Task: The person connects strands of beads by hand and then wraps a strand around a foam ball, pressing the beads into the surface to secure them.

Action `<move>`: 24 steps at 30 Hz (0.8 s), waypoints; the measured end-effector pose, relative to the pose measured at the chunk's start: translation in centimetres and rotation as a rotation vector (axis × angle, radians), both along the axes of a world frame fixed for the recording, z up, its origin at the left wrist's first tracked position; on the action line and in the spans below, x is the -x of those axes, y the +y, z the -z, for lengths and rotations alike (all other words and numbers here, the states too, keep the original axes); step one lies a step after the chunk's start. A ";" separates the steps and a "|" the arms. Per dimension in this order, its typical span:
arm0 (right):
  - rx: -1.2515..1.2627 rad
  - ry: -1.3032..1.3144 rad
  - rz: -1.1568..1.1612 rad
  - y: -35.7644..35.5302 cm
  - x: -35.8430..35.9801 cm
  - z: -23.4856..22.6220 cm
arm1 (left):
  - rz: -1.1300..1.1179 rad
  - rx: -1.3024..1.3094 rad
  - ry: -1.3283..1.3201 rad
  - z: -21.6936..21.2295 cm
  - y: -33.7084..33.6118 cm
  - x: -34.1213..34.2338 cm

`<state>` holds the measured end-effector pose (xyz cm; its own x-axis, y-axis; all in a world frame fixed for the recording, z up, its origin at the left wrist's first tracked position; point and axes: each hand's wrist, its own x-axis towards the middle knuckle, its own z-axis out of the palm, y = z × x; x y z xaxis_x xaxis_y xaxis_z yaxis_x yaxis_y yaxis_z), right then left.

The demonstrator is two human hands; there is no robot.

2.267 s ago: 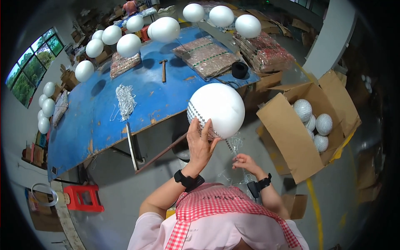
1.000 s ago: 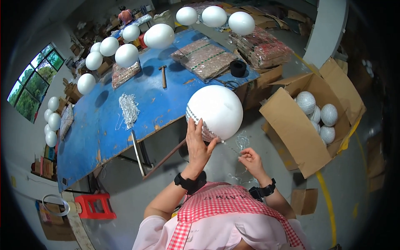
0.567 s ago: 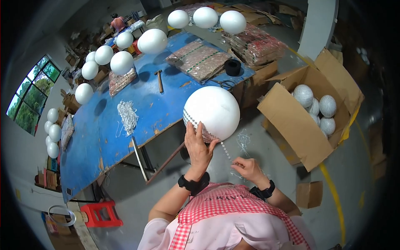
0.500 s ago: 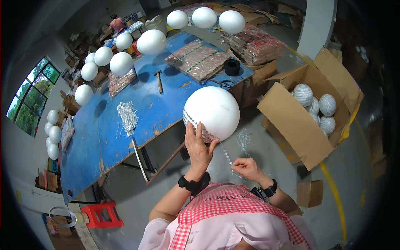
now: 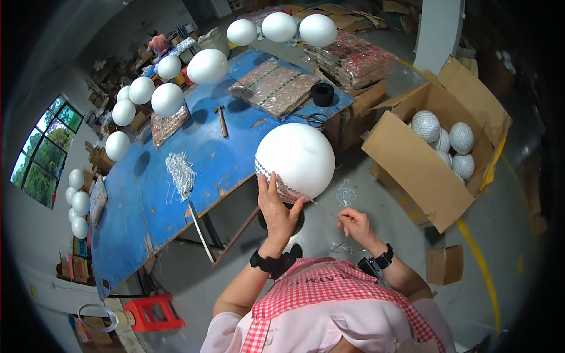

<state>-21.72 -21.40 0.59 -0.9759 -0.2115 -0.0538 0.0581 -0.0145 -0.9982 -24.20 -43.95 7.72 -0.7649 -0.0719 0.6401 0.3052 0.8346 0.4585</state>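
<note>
A large white foam ball [image 5: 299,154] is in front of me by the table's near edge, with rows of small shiny sequins wound round its lower left part. My left hand [image 5: 279,213] lies against this part with fingers stretched and spread, palm toward the ball. From the ball's underside a thin sequin string [image 5: 325,209] runs taut to the right. My right hand [image 5: 357,228] pinches that string between thumb and forefinger, lower and right of the ball. The ball's underside is partly hidden by my left hand.
The blue table [image 5: 132,217] bears a silvery string bundle [image 5: 180,175], a hammer [image 5: 221,122], scissors [image 5: 316,120], a black tape roll [image 5: 322,94] and a wrapped flat pack [image 5: 275,88]. White balls [image 5: 168,99] stand beyond. An open carton [image 5: 415,167] at right holds several covered balls [image 5: 461,137].
My right hand has moved a little right and up, drawing the string out. My left hand stays against the ball. The whole view has shifted slightly.
</note>
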 end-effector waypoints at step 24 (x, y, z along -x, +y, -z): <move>0.026 -0.196 -0.632 -1.1 2.4 -0.7 | 0.261 -0.583 -0.241 0.0 -2.1 2.2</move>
<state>-24.10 -22.51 1.28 -0.6359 -0.7439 -0.2054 0.2441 0.0585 -0.9680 -26.40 -46.02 7.74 -0.9206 -0.1469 0.3619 0.2956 0.3435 0.8914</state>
